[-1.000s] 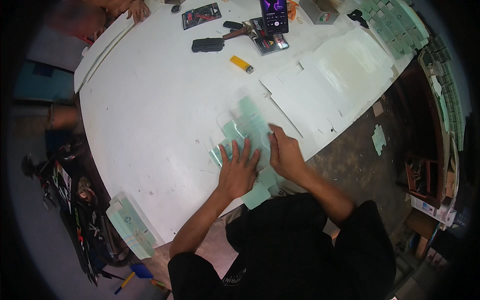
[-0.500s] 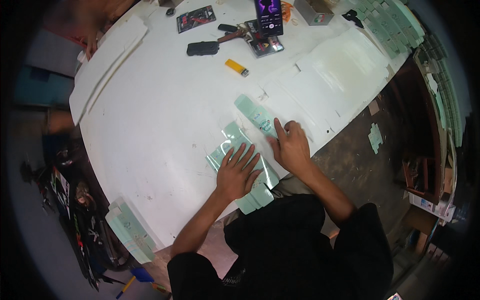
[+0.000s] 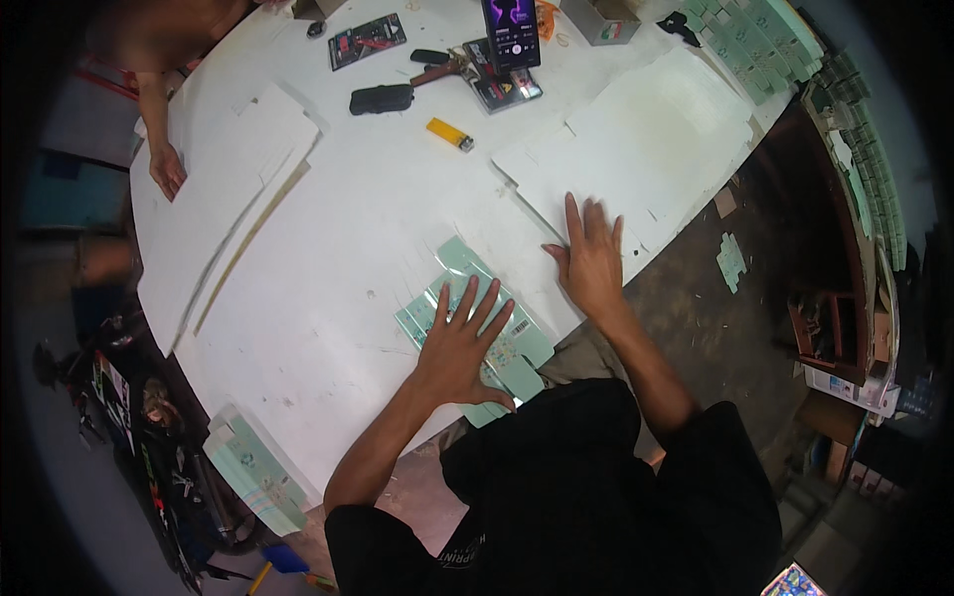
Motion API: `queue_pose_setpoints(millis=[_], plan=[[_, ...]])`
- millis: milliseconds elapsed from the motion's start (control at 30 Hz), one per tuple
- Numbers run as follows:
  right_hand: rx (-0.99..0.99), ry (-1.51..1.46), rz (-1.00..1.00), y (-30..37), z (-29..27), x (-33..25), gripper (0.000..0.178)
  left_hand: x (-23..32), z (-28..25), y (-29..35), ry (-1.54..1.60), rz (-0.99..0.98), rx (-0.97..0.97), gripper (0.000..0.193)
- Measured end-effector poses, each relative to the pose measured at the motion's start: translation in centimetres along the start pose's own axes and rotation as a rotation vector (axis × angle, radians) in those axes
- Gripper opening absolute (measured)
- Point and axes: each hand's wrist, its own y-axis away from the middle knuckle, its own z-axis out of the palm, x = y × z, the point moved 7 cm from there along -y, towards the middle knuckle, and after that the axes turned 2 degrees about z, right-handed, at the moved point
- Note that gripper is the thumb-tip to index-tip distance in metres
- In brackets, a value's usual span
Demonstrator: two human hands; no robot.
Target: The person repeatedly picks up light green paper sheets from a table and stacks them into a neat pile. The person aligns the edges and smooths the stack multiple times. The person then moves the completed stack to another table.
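Observation:
A flat, glossy pale green carton blank (image 3: 527, 343) with printed panels lies at the near edge of the table, partly hanging over it. My left hand (image 3: 460, 338) rests on it with the fingers spread, covering its middle. To the right, my right hand (image 3: 594, 258) has its fingers stretched apart and holds nothing. It is at the near edge of a white sheet (image 3: 636, 139); whether it touches the sheet I cannot tell.
Another person's hand (image 3: 167, 171) is beside white boards (image 3: 253, 184) at the far left. Toward the back are a yellow lighter (image 3: 450, 133), a black case (image 3: 382, 98) and an upright phone (image 3: 512, 35). Green carton stacks stand at the near left (image 3: 256, 472) and far right (image 3: 760, 45).
The narrow green folded carton by my right hand is out of sight. My right hand has opened out. The white boards at far left have shifted inward, and the other person's hand has come further in.

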Motion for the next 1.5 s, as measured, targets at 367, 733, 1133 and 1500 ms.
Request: queue_pose_setpoints(millis=[367, 733, 1133, 1500], plan=[[-0.285, -0.714, 0.264, 2.0, 2.0, -1.9, 0.039, -0.6, 2.2, 0.6, -0.131, -0.107, 0.200, 0.061], [-0.415, -0.391, -0.021, 4.0, 0.7, -6.4, 0.053, -2.1, 0.3, 1.0, 0.281, -0.121, 0.372, 0.089], [-0.307, -0.164, -0.108, 3.6, 2.6, -4.3, 0.064, -2.3, -0.2, 0.1, -0.082, -0.114, 0.184, 0.073], [-0.472, -0.548, 0.385, 1.0, -0.7, -5.5, 0.031, -2.1, -0.2, 0.1, -0.144, -0.062, 0.230, 0.067]])
